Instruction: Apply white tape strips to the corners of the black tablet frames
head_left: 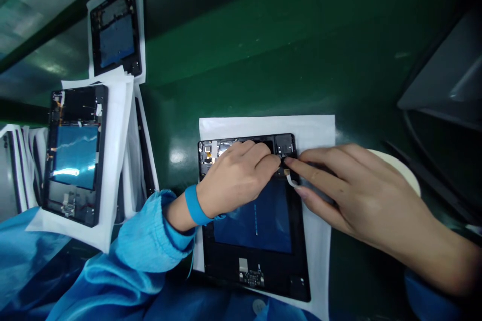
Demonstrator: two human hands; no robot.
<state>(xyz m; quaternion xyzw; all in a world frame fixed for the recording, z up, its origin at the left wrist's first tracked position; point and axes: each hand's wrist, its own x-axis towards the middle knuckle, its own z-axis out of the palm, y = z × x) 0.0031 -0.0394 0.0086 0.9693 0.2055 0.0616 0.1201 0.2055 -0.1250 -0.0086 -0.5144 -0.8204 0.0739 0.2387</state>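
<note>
An opened tablet [299, 246] lies on a white sheet [318, 261], its circuit boards and a blue-filmed panel showing. Over its upper part, my left hand [239, 173] has its fingers closed, with the tips at the upper right corner; anything pinched there is hidden. My right hand [357, 195] comes in from the right, fingers stretched out. Its index fingertip meets my left fingertips, and its thumb tip touches the end of a short, curved white strip [290, 179] at the tablet's right edge. Thumb and index finger are apart.
Another opened tablet [75, 155] lies on a stack of white sheets [118, 160] at left. Behind it is a further tablet [116, 35] on a sheet. A pale round object [401, 173] sits partly behind my right hand on the green tabletop [263, 70]. A grey object [448, 70] stands far right.
</note>
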